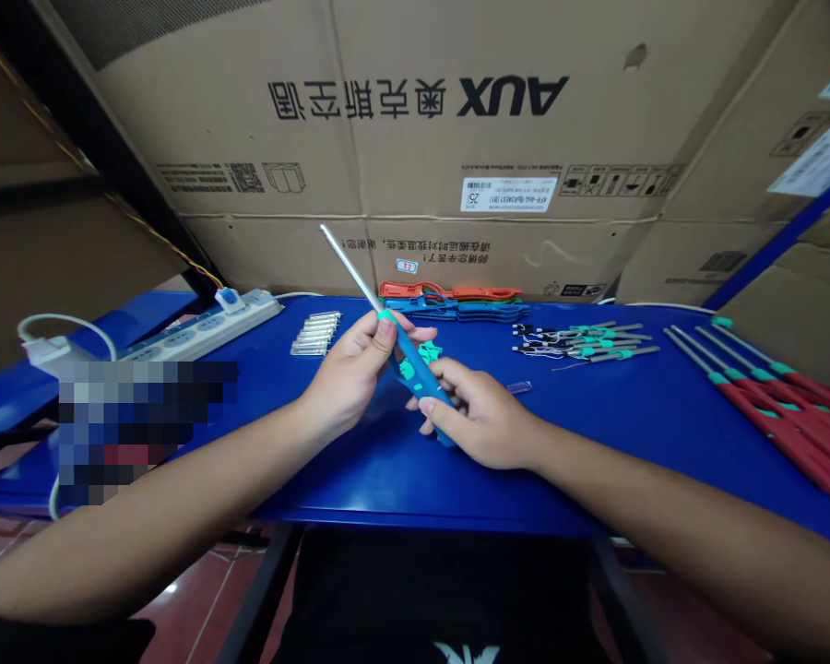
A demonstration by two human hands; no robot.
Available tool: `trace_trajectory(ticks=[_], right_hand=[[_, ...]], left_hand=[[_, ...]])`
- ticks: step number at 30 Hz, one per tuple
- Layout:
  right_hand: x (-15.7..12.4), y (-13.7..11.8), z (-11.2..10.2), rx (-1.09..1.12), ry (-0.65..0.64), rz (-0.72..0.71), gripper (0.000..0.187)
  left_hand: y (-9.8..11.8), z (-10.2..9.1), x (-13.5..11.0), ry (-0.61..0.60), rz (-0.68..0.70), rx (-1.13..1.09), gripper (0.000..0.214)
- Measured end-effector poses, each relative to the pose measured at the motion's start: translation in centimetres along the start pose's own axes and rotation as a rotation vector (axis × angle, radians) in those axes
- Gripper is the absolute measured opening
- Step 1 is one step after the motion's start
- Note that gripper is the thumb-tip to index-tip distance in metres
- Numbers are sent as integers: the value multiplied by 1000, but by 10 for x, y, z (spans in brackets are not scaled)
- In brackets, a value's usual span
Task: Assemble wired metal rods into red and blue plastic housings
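Note:
Both my hands hold one long lighter-like tool (409, 361) with a blue handle, teal trim and a thin metal tube pointing up and to the left. My left hand (349, 373) pinches it near the teal collar where the tube starts. My right hand (480, 417) is wrapped round the lower part of the blue handle. The tool hangs a little above the blue table (636, 433). Small teal plastic pieces (430, 350) lie on the table just behind the handle.
Several finished red-handled tools (775, 406) lie at the right. A pile of thin wired metal tubes (585, 341) sits behind centre-right, stacked orange and blue handle shells (456, 300) at the back, small clear tubes (316, 333) and a white power strip (200, 327) at the left. Cardboard boxes (415, 138) wall off the rear.

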State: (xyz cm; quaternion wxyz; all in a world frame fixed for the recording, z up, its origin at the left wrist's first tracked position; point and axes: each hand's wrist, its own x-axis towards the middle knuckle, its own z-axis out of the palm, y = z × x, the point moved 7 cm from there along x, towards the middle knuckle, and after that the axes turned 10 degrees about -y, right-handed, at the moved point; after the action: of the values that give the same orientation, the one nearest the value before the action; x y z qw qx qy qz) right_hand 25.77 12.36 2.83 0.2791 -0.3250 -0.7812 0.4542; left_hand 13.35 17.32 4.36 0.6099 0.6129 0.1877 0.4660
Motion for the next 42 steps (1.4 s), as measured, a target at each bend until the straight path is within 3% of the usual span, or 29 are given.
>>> trace_trajectory(ticks=[3,6,8,9,12,13,16,20,22,25,30,36,39,42], right_hand=[[3,13,13,440,-89,34,44],[6,23,11,600,-84,50,45],[7,26,3,608,-49,37,39],[8,26,-3,585,-28,25,36],[6,23,-21,460,37,-13,32],[5,22,-27,423,64,-15,32],[1,18,-45,350,166,-19,35],[-3,12,-64,259,236,-51,37],[-5,9,-75,216,281,-77,37],[-11,4,-92,170,386,-131,40],[-17,3,-110,76,439,-110,34],[-21,5,-113,-44,462,-60,37],[-21,2,-110,-139,388,-38,43],[-20,2,-111,-328,205,34,45]], left_hand=[[-8,2,1,-20,-66,-36,38],[-11,-3,5,-30,-160,25,41],[-7,-20,10,17,-272,146,40],[-1,-35,12,87,-314,234,38],[45,-91,17,421,-214,693,45],[56,-102,20,420,-238,910,46],[62,-118,29,223,-398,1396,39],[32,-110,29,-168,-545,1540,27],[19,-103,27,-272,-584,1542,21],[9,-97,25,-317,-613,1567,19],[2,-94,25,-312,-633,1597,22],[-5,-93,26,-299,-633,1600,21],[-7,-93,26,-299,-632,1592,23],[-7,-92,25,-317,-617,1584,21]])
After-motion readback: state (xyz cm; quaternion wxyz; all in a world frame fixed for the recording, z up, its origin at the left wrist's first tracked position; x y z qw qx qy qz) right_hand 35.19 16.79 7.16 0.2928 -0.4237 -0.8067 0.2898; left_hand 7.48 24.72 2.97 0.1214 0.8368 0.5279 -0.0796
